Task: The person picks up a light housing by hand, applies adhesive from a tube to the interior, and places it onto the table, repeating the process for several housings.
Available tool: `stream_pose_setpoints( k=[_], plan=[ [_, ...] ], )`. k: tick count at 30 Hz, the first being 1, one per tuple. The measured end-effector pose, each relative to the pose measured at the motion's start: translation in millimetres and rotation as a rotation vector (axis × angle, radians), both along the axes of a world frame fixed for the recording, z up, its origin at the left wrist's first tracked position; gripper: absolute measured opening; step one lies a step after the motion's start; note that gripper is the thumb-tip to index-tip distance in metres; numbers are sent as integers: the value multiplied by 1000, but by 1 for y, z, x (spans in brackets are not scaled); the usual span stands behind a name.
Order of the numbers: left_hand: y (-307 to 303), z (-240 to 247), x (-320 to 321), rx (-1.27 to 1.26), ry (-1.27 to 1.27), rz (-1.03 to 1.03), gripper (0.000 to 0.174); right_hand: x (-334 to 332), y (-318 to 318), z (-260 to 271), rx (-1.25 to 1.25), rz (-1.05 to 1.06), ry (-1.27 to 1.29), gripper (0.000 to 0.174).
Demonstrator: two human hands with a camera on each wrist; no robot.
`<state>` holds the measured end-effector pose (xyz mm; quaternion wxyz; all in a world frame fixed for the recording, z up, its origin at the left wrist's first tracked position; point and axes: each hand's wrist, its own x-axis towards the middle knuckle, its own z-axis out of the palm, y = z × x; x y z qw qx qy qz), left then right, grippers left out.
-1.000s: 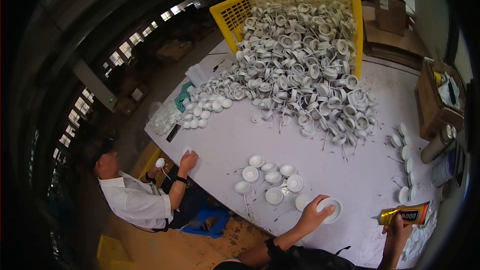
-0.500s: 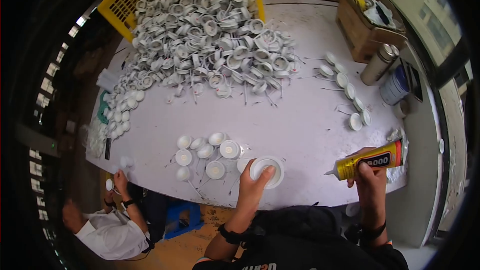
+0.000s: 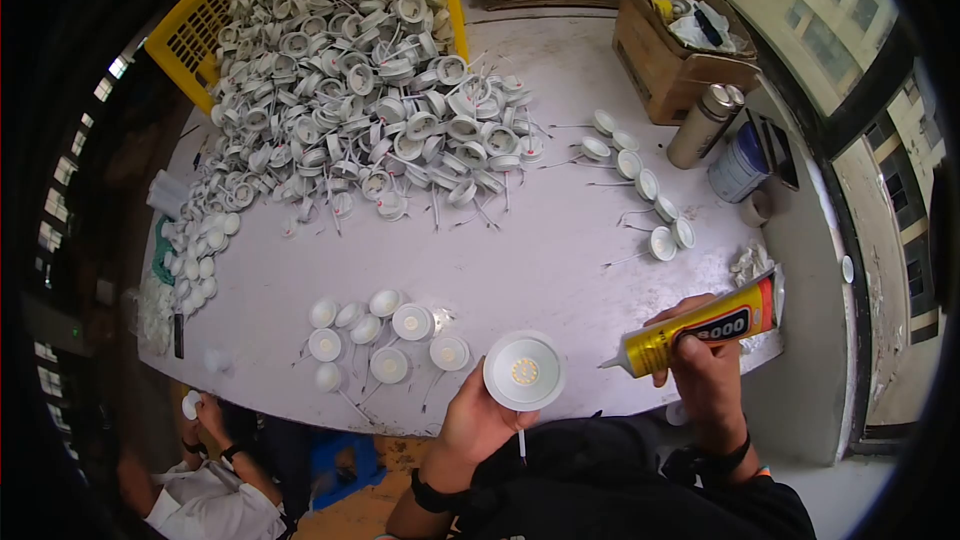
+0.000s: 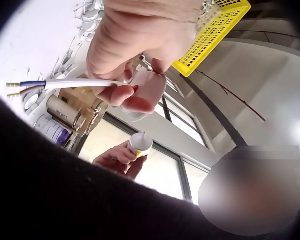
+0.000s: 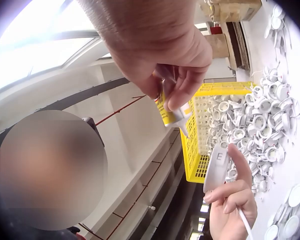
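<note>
My left hand point(image 3: 478, 422) grips a round white lamp housing point(image 3: 524, 370) by its side, its open face up with a ring of small yellow LEDs inside. A white cable point(image 4: 75, 82) with two bare-ended wires comes off it beside the fingers of my left hand point(image 4: 140, 40) in the left wrist view. My right hand point(image 3: 706, 380) is curled round a yellow and black glue tube point(image 3: 700, 332), whose pale nozzle points left toward the housing without touching it. The right wrist view shows the nozzle point(image 5: 184, 131) pointing down below my right hand point(image 5: 160, 55).
Several lamps point(image 3: 390, 364) lie left of my left hand, and another row point(image 3: 646, 184) at the right. A yellow basket point(image 3: 180, 50) spills a large pile of housings point(image 3: 370, 90). A cardboard box point(image 3: 650, 60), metal flask point(image 3: 700, 128) and blue-white can point(image 3: 738, 166) stand right. A seated person point(image 3: 215, 490) works at left.
The view has swung right and down. My left hand has turned the housing so its LED face shows, and its thumb has left the inside. My right hand still grips the tube.
</note>
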<state>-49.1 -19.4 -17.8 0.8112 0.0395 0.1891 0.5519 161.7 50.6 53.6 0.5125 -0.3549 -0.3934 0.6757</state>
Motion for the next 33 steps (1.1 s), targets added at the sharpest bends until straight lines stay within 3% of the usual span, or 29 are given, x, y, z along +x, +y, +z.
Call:
stream_pose_setpoints(
  k=[5, 15, 31, 33],
  plan=[
    [7, 17, 15, -123, 46, -14, 42, -7, -1, 6, 57, 49, -18, 27],
    [5, 23, 19, 26, 52, -72, 42, -23, -3, 10, 241, 110, -147, 31],
    [5, 32, 18, 129, 64, -96, 44, -28, -6, 7, 232, 174, -208, 33],
    [4, 28, 19, 111, 92, -113, 48, -35, -9, 11, 358, 129, -319, 28]
  ],
)
